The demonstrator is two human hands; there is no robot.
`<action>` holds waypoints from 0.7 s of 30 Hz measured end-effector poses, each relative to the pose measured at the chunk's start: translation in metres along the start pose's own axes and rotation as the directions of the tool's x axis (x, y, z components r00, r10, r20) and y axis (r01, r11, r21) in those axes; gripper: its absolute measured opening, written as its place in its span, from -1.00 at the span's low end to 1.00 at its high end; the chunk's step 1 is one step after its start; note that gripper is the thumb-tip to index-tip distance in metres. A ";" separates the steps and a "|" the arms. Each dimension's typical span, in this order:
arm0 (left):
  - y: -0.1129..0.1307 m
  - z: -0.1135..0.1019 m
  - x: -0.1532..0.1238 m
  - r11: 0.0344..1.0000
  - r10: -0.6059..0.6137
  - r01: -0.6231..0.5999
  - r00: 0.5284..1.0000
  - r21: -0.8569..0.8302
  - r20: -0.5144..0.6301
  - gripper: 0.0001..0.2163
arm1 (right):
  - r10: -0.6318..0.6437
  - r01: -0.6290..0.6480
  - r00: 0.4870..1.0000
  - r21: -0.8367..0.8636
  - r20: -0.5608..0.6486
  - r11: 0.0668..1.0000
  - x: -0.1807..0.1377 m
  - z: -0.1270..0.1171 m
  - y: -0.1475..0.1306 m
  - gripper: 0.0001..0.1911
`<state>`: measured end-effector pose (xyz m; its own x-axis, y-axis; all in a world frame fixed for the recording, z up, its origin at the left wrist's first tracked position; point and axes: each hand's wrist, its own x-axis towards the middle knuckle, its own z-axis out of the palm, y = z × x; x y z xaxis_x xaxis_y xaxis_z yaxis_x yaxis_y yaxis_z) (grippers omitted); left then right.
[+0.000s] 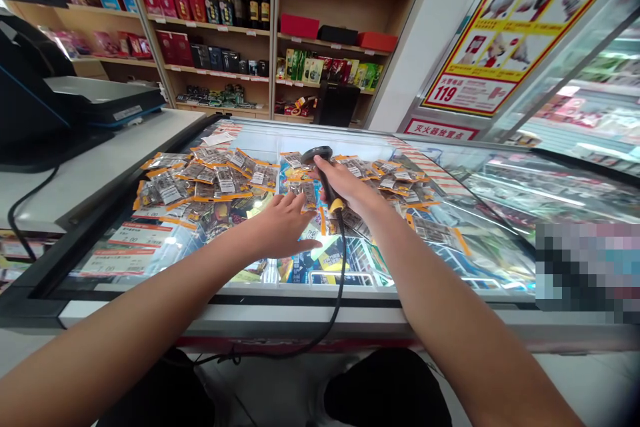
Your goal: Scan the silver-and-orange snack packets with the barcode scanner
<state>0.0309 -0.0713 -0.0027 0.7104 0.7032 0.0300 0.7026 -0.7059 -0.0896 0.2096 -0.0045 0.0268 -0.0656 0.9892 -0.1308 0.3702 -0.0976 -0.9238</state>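
Note:
My right hand (345, 181) is wrapped round the handle of a black handheld barcode scanner (329, 192), its round head tilted over small packets. A black cable (343, 260) runs from the scanner's yellow end down over the freezer's front edge. My left hand (285, 225) is palm down with fingers spread, holding nothing, just in front of a small orange-edged packet (303, 193); whether the fingertips touch it I cannot tell. Clear packets with orange edges lie in a left pile (225, 179) and a right pile (400, 183) on the glass freezer top (280, 273).
Through the glass, wire baskets (345, 277) and colourful packs show. A white counter (30, 193) with a dark machine (110, 103) adjoins on the left. Shelves (210, 23) of boxes and bottles stand behind. Price labels (135, 240) lie at the freezer's left end.

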 end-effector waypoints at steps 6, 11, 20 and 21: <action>0.004 0.006 -0.001 0.998 0.033 -0.032 0.999 -0.051 0.020 -0.24 | -0.008 0.005 0.998 0.055 0.055 0.998 -0.004 -0.007 -0.002 -0.53; 0.001 0.006 0.000 0.996 -0.002 0.010 0.996 -0.092 0.086 -0.20 | 0.125 -0.165 0.946 0.114 0.300 0.980 -0.022 -0.013 -0.013 -0.54; 0.001 0.005 0.001 0.994 0.005 0.005 0.996 -0.110 0.091 -0.21 | 0.191 -0.231 0.923 0.084 0.333 0.969 -0.024 -0.011 -0.015 -0.56; 0.002 0.005 0.001 0.994 0.005 0.004 0.996 -0.108 0.089 -0.20 | 0.195 -0.235 0.923 0.084 0.331 0.968 -0.024 -0.011 -0.015 -0.55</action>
<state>0.0326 -0.0712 -0.0075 0.7076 0.7042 -0.0591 0.7061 -0.7079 0.0190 0.2158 -0.0256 0.0475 -0.2948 0.8582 -0.4202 0.2963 -0.3359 -0.8941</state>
